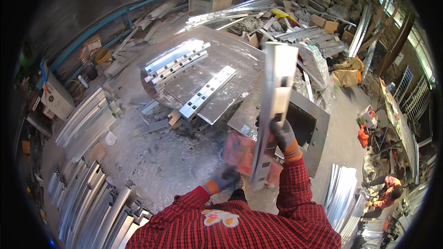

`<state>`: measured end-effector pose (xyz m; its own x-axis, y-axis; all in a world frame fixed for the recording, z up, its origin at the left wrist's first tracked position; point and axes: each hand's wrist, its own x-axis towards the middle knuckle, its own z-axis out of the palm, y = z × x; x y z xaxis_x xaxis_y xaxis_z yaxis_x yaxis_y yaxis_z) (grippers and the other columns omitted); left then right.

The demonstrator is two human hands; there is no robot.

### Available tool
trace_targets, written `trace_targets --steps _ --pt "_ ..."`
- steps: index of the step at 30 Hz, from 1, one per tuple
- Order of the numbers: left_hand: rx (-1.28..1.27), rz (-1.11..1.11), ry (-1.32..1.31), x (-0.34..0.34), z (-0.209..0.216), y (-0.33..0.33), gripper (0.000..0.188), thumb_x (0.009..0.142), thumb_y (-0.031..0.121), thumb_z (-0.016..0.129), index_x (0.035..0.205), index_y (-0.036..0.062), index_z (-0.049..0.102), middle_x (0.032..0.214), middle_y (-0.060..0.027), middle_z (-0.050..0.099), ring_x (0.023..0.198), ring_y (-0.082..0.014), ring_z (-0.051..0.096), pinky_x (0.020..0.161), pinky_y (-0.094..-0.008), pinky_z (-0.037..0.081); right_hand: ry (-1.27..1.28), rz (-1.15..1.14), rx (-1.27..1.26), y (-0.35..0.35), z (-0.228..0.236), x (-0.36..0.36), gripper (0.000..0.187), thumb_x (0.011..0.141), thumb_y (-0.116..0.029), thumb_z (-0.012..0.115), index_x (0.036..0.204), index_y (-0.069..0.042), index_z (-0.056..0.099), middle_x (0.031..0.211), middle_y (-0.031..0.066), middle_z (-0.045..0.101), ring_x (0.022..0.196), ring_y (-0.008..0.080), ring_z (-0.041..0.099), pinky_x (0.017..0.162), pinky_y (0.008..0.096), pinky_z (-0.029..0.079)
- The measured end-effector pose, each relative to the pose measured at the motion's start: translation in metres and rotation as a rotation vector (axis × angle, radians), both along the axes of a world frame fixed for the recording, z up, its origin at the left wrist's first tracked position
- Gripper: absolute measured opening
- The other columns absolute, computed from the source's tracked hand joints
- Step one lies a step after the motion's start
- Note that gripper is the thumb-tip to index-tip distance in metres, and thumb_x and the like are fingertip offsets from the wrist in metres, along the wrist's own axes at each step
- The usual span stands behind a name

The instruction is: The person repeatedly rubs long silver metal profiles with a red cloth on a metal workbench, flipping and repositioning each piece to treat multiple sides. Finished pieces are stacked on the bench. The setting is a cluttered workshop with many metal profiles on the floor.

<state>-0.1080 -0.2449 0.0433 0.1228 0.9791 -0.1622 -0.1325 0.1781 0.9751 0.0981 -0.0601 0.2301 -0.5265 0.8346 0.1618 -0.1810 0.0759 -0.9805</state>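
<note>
My right hand (282, 134), in a dark glove with an orange cuff, grips a long silver metal channel (273, 106) with rectangular slots, held almost upright in front of me. My left hand (226, 178), gloved the same way, hangs low near the channel's bottom end, fingers curled; whether it touches the channel is unclear. Ahead stands a round metal worktable (230, 53). On it lie a stack of similar slotted channels (175, 62) and a single slotted channel (207, 91) near its front edge.
Bundles of metal profiles (87, 124) lie on the floor at left and lower left, more (341, 196) at right. A grey frame with a dark opening (307, 124) sits behind the held channel. A person in orange (385, 191) crouches at far right. Scrap covers the back.
</note>
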Motion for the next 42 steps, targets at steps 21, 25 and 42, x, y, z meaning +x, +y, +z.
trace_targets --steps 21,25,42 --pt "-0.250 -0.480 0.326 0.025 0.027 0.155 0.098 0.072 0.053 0.084 0.144 0.0007 0.044 0.133 -0.0173 0.060 0.124 -0.0241 0.056 0.105 -0.0367 0.043 -1.119 0.347 1.208 0.123 -0.130 0.070 0.045 0.081 -0.014 0.064 0.122 -0.030 0.061 0.120 0.0033 0.060 0.124 0.0272 0.054 0.117 0.0549 0.029" --pt "-0.196 -0.274 0.284 0.065 0.015 0.189 0.089 0.075 0.057 0.082 0.135 -0.0014 0.052 0.127 -0.0164 0.063 0.118 -0.0255 0.059 0.101 -0.0363 0.046 -1.203 0.239 1.165 0.155 -0.127 0.087 0.051 0.081 -0.011 0.064 0.130 -0.026 0.059 0.140 0.0072 0.052 0.141 0.0303 0.040 0.123 0.0539 0.020" --pt "-0.100 -0.138 0.288 0.096 -0.049 0.137 0.079 0.073 0.052 0.085 0.126 0.0001 0.058 0.115 -0.0152 0.067 0.106 -0.0262 0.064 0.095 -0.0371 0.049 -1.285 -0.572 0.567 0.094 -0.179 0.026 0.069 0.094 -0.047 0.053 0.152 -0.011 0.041 0.162 0.0207 0.023 0.151 0.0394 0.017 0.124 0.0525 0.006"
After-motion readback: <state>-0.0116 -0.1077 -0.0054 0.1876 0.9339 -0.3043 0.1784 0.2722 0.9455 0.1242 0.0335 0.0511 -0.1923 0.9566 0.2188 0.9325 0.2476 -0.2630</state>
